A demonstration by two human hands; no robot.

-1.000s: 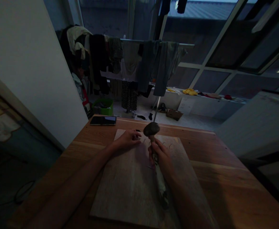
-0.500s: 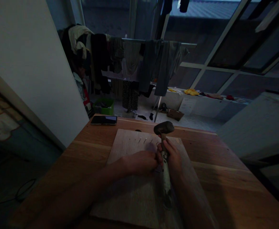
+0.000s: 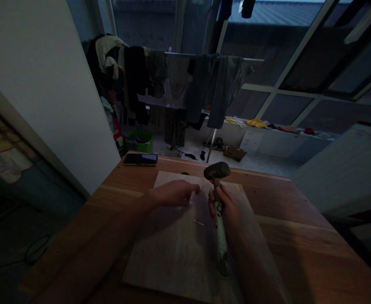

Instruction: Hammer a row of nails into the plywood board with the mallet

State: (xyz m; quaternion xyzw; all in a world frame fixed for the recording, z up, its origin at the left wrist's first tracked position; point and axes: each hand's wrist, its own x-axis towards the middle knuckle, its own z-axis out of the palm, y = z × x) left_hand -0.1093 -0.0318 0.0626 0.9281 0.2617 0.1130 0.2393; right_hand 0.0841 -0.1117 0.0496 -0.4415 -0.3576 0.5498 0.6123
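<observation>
My right hand (image 3: 228,209) is wrapped round the upper handle of a hammer (image 3: 220,219), which is held upright with its dark head (image 3: 217,170) at the top. My left hand (image 3: 179,193) is over the far part of a pale wooden board (image 3: 166,257). Its fingers are curled, with the index fingertip close to a standing nail (image 3: 202,188); whatever they may pinch is hidden. A loose nail (image 3: 198,222) lies flat on the board between my hands. Another thin nail (image 3: 210,190) shows beside my right fingers.
The board lies on a brown wooden table (image 3: 283,215). A phone (image 3: 140,159) rests at the table's far left edge. Beyond stand a rack of hanging clothes (image 3: 192,88) and a green basket (image 3: 141,141). White panels flank both sides.
My left hand has moved away from my right hand, left and toward the board's far edge, over part of the nail row. The loose nail now shows fully. The hammer has barely moved.
</observation>
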